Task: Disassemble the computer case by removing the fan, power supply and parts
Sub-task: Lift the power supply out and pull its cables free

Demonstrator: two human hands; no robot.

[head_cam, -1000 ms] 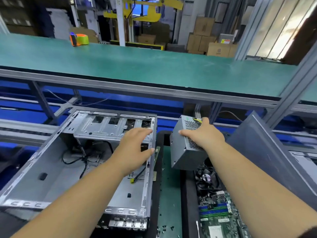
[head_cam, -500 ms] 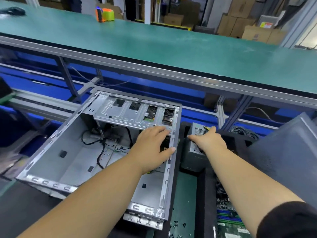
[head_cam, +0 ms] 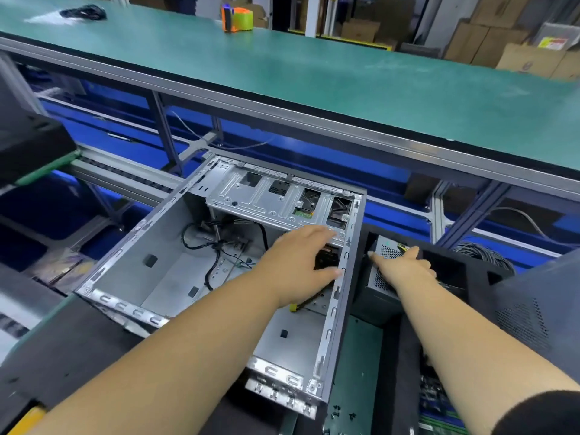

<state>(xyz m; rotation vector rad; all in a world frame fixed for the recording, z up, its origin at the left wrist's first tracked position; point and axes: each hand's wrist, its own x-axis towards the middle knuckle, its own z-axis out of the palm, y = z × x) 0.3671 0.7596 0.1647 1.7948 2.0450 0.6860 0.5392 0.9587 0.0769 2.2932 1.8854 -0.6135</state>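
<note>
Your left hand (head_cam: 301, 262) sits w/ fingers straight and spread over the right side of the open computer case (head_cam: 163, 271), fingertips at the edge of the drive cage (head_cam: 276, 199), thumb touching the case's right rail; it grips nothing. The case lies on its side in front of you, lid off, black cables (head_cam: 207, 246) loose on its floor near the back, a yellow-tipped connector just under your left wrist. Your right hand (head_cam: 405, 265) lies flat on top of the power supply (head_cam: 381, 274), fingers straight, not curled round it. That gray box w/ mesh sides stands just right of the case, outside it, set in a black foam tray (head_cam: 452, 271). A circuit board (head_cam: 439, 406) shows below your right forearm, a gray side panel (head_cam: 539, 309) leans at far right, a coil of wire (head_cam: 486, 255) behind the tray. Small black screws (head_cam: 343, 411) dot the green mat near the case's front corner. An orange-and-green tape dispenser (head_cam: 237, 17) sits on the far green bench (head_cam: 345, 76).
</note>
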